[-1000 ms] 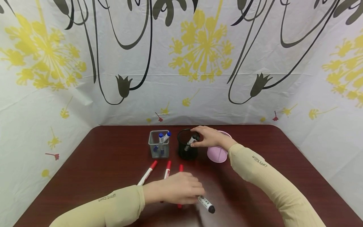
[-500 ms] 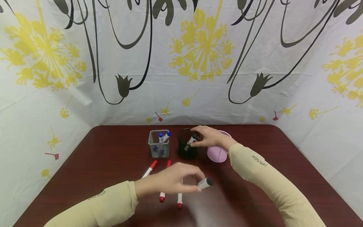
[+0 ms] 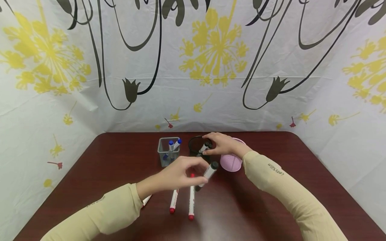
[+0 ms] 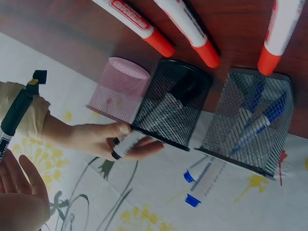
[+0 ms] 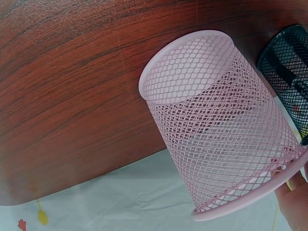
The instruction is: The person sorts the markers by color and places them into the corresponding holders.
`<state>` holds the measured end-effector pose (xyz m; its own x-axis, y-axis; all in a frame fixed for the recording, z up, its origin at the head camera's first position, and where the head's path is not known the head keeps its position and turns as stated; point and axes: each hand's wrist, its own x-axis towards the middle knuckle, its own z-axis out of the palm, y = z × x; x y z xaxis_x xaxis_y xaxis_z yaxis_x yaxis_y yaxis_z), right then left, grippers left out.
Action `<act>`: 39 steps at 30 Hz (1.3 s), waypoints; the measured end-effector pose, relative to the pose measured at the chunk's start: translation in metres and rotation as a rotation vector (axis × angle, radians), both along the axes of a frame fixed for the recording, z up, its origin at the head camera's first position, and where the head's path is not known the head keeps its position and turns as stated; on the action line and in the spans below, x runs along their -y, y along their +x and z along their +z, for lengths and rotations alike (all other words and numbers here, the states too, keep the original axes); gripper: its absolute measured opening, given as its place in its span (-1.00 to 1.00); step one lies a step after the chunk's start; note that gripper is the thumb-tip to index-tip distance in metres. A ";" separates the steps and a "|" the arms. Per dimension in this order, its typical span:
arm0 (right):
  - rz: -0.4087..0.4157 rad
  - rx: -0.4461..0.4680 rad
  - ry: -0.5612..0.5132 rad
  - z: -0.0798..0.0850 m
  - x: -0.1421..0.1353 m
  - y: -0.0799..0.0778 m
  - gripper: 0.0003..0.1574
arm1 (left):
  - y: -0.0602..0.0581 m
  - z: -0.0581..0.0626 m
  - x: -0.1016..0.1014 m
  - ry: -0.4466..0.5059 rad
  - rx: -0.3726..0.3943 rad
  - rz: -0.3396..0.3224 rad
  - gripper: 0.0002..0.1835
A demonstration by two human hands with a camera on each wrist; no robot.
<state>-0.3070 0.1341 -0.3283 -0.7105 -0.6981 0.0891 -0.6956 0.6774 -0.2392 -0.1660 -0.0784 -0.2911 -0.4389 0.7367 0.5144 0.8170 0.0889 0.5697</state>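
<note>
My left hand (image 3: 178,174) pinches a black marker (image 3: 210,170) between thumb and fingers. It hovers over the table in front of the pen holders, with the marker tilted and its black end up to the right. At the back, my right hand (image 3: 222,144) holds the rim of a black mesh pen holder (image 4: 169,103), thumb on the near side and fingers reaching to the far side. Black markers (image 4: 159,115) lean inside that holder, close to the thumb. In the right wrist view, only part of the right hand (image 5: 294,204) shows behind the pink holder's rim.
Left of the black holder, a grey mesh holder (image 3: 163,152) contains blue markers (image 3: 171,146). A pink mesh holder (image 5: 211,125) stands at the right, under my right wrist. Three red markers, including one nearest the middle (image 3: 191,201), lie on the dark wooden table (image 3: 259,207).
My left hand has risen from the table with the black marker and moved forward toward the pen holders, turning the marker's black end upward. My right hand has stayed at the black holder.
</note>
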 end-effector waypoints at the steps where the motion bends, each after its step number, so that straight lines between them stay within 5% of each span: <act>1: 0.003 -0.003 0.000 0.000 0.000 0.000 -0.11 | 0.000 0.003 0.001 0.005 0.016 0.010 -0.78; 9: 0.063 -0.044 -0.038 0.000 -0.001 0.000 -0.23 | -0.001 0.032 0.004 0.087 0.094 0.107 -0.80; 15: 0.060 -0.037 -0.048 -0.001 0.000 0.001 -0.34 | -0.014 0.041 0.005 0.121 0.144 0.182 -0.81; 19: 0.051 -0.030 -0.044 0.000 0.000 0.000 -0.23 | -0.022 0.044 0.006 0.124 0.165 0.219 -0.82; 30: 0.028 -0.021 -0.024 -0.001 0.000 0.000 -0.12 | -0.049 0.039 0.009 0.125 0.239 0.301 -0.78; 39: 0.022 -0.008 -0.014 0.000 0.000 0.000 -0.12 | -0.089 0.023 0.011 0.128 0.277 0.355 -0.75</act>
